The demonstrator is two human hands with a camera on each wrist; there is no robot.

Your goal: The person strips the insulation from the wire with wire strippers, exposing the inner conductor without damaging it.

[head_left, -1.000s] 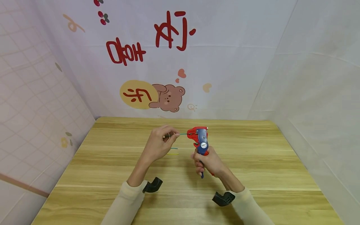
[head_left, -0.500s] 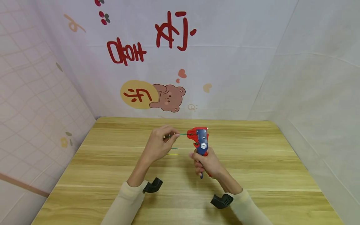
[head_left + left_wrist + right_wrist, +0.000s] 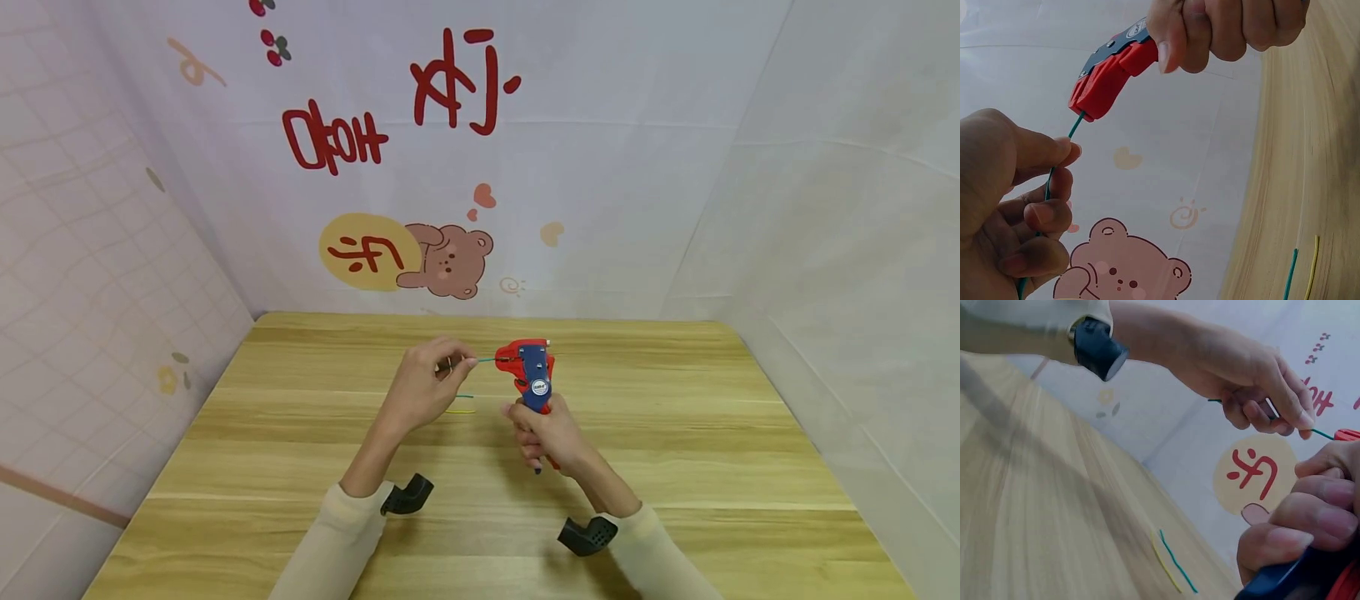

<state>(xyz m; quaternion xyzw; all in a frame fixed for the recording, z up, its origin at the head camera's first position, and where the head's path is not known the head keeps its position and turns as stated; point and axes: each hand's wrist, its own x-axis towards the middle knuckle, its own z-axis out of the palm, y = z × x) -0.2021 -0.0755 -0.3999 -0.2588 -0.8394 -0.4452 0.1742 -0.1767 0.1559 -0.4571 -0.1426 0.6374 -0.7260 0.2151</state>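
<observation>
My left hand (image 3: 431, 379) pinches a thin green wire (image 3: 1075, 127) between thumb and forefinger, the rest of it running back across the curled fingers. The wire's front end enters the nose of a red and blue wire stripper (image 3: 536, 367), so its tip is hidden there. Around the stripper's handles wraps my right hand (image 3: 551, 433), fingers curled, the tool held upright above the table. On the tabletop below the left hand lie a second green wire (image 3: 1177, 561) and a yellow wire (image 3: 1165, 562), side by side.
The wooden table (image 3: 675, 467) ends at a white cloth backdrop (image 3: 630, 208) printed with a bear and red characters. Cloth also hangs at the left and right sides. A black wrist camera mount (image 3: 407, 493) sits on the left sleeve, another mount (image 3: 587, 536) on the right.
The right hand and the wire stripper have shifted slightly to the left, and the handles look closer together. My left hand stays nearly in place, still pinching the green wire.
</observation>
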